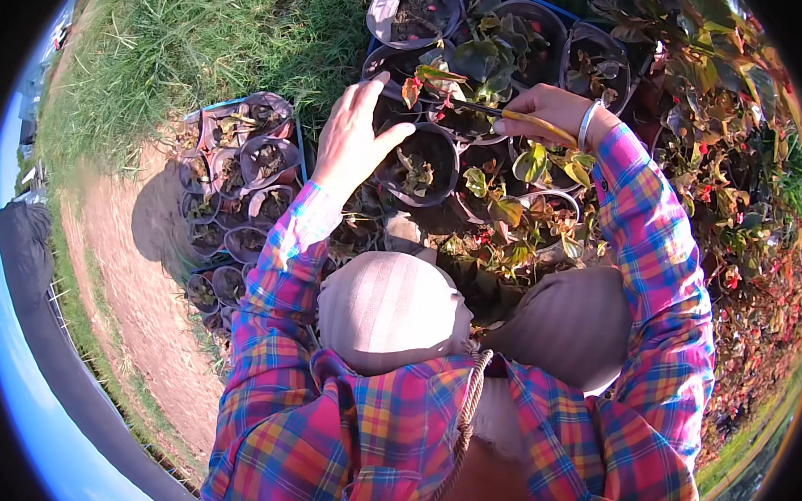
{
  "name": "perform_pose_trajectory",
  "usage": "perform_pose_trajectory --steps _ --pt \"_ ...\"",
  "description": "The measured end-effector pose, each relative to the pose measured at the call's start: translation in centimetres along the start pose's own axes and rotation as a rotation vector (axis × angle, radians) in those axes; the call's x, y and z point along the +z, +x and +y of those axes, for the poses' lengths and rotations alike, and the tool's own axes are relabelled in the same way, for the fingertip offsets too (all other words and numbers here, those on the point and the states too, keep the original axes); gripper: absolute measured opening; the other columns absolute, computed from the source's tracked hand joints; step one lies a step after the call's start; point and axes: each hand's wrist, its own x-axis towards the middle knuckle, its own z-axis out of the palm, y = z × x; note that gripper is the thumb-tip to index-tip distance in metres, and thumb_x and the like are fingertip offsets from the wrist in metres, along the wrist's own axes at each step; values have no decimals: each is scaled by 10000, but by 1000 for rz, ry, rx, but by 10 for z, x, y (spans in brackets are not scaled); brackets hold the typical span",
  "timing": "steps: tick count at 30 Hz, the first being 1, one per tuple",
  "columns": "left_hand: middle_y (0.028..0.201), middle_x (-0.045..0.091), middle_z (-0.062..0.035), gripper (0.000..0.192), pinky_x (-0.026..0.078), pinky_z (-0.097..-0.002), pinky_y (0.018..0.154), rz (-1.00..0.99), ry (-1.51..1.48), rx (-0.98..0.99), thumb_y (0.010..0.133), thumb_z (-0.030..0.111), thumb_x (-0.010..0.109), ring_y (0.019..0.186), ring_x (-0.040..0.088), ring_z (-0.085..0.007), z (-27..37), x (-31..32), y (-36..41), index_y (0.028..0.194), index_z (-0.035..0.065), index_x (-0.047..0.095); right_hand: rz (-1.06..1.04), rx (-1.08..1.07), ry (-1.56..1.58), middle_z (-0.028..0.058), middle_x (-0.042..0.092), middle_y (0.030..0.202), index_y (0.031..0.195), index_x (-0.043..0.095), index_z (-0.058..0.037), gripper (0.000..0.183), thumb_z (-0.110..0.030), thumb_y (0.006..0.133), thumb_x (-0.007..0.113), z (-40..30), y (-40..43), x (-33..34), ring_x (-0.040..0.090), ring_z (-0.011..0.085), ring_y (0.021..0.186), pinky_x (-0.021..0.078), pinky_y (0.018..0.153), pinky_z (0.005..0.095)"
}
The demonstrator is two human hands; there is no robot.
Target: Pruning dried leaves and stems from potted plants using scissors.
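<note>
My right hand (556,111) grips a slim yellow-handled tool (539,123) that looks like scissors. Its thin dark metal end points left, close to a plant with a red-orange leaf (411,90) and a yellow-green leaf (442,74). Across from it, my left hand (352,135) is held over the pots with thumb and fingers apart and nothing in it. Below the left thumb stands a dark plastic pot (448,180) with a short, withered plant (415,174) inside. Another potted plant with green and yellow leaves (531,163) is under my right hand.
A blue-edged crate (301,149) of pots with cut-back plants stands at left beside bare soil (116,238). Leafy plants with red flowers (713,170) crowd the right. Grass (182,46) grows at upper left. My knees (388,310) are bent close to the pots.
</note>
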Motion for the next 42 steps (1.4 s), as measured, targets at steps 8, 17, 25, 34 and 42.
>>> perform_pose_trajectory --steps 8,17,25,34,42 --pt "926 639 6 333 474 -187 577 148 -827 -630 891 322 636 735 595 -53 -17 24 70 1068 41 613 217 -39 -32 -20 517 589 896 693 -102 426 -519 844 631 -1 2 23 451 63 497 372 470 245" --pt "880 660 -28 286 474 -222 554 304 -1138 -813 878 296 662 731 630 -104 -66 33 47 1050 85 577 49 79 511 34 540 582 781 648 -23 529 -551 817 644 -26 50 50 503 106 470 418 432 265" --pt "1091 590 -67 408 482 -338 822 528 -400 -366 816 108 653 919 595 -177 -43 22 53 1195 93 502 267 140 537 33 540 631 800 604 -14 546 -558 815 645 -12 51 28 526 110 514 466 492 262" --pt "980 666 -83 275 426 -426 932 -357 390 211 790 128 612 944 610 -254 -8 12 85 1061 87 640 351 58 546 26 484 596 694 527 -30 552 -548 882 554 -17 40 26 490 113 524 422 489 258" --pt "963 671 -147 254 517 -392 804 -597 393 7 793 217 610 946 637 -304 -18 46 131 998 73 654 357 20 592 39 535 605 735 585 -15 549 -553 826 635 -8 35 26 506 114 497 433 471 268"
